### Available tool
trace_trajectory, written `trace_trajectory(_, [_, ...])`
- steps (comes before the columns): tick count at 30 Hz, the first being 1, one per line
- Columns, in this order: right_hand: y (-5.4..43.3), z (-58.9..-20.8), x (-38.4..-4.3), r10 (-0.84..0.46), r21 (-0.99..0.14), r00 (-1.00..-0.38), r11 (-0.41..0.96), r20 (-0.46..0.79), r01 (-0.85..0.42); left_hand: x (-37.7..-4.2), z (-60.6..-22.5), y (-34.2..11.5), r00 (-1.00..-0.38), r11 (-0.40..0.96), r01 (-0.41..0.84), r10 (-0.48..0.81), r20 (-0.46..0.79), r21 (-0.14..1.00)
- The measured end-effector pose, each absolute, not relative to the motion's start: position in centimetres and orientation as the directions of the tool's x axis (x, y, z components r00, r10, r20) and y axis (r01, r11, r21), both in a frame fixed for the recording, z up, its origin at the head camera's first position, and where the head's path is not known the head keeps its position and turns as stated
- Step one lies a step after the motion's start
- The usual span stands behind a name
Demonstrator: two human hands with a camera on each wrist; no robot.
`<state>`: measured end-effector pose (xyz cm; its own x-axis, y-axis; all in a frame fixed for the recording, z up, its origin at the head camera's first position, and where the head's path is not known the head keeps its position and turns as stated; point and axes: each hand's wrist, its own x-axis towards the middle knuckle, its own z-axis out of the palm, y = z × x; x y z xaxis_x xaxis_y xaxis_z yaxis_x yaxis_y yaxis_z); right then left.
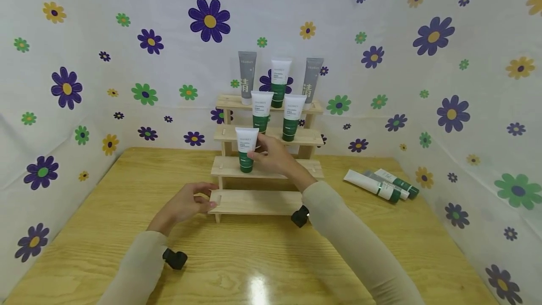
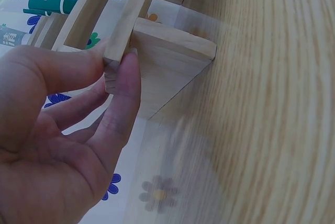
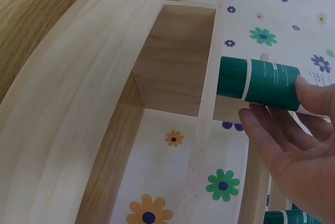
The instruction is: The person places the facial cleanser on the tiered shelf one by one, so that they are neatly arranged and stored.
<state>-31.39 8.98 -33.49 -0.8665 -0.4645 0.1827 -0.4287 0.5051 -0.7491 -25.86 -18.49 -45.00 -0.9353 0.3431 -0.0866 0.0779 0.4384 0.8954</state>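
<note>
A tiered wooden display stand (image 1: 258, 201) stands on the table. My right hand (image 1: 273, 154) pinches a white and green squeeze tube (image 1: 246, 150) upright, its green cap down at the left part of the second step from the bottom. In the right wrist view that tube's green cap (image 3: 233, 77) meets the step's edge. My left hand (image 1: 188, 204) pinches the left end of the lowest step between thumb and fingers, and the left wrist view shows its fingertips (image 2: 128, 64) on the wood. Two similar tubes stand on the third step, one (image 1: 294, 116) at its right.
Along the top step stand a grey tube (image 1: 247, 76), a white and green tube (image 1: 279, 81) and another grey tube (image 1: 312, 81). Several tubes lie in a pile, a white one (image 1: 368, 185) in front, on the wooden table (image 1: 254, 258) at the right. A flowered cloth (image 1: 169, 60) hangs behind.
</note>
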Motion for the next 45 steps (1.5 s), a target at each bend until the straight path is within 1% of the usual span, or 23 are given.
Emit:
trace_trajectory(4, [9.7,-33.7,-31.3,-0.484,-0.746,-0.858,0.506,0.171,-0.433,-25.8,-45.0,-18.4,-0.934,0.435,0.073,0.345,-0.092,0.897])
trace_trajectory(10, [11.2,-33.9,-31.3,-0.498,-0.769,-0.85,0.471,0.172,-0.431,-25.7,-44.9,-18.4,-0.937,0.441,0.075,0.339,-0.089,0.895])
trace_trajectory(16, [13.6,-33.8,-30.9,-0.48,-0.774,-0.86,0.474,0.172,-0.419,-25.6,-44.7,-18.4,-0.935,0.444,0.063,0.339,-0.102,0.894])
trace_trajectory(20, [15.5,-33.7,-30.8,-0.489,-0.763,-0.852,0.474,0.187,-0.44,-25.6,-44.6,-18.5,-0.932,0.441,0.063,0.348,-0.105,0.895])
trace_trajectory(28, [18.8,-33.5,-30.7,-0.467,-0.718,-0.862,0.53,0.197,-0.452,-25.7,-44.6,-18.6,-0.932,0.447,0.065,0.346,-0.106,0.892])
trace_trajectory(39, [23.3,-33.0,-30.2,-0.405,-0.7,-0.903,0.605,0.141,-0.38,-25.8,-44.6,-18.6,-0.932,0.443,0.068,0.348,-0.102,0.894])
trace_trajectory(45, [26.2,-32.9,-30.1,-0.394,-0.672,-0.907,0.634,0.146,-0.384,-25.8,-44.5,-18.6,-0.931,0.443,0.066,0.351,-0.104,0.894])
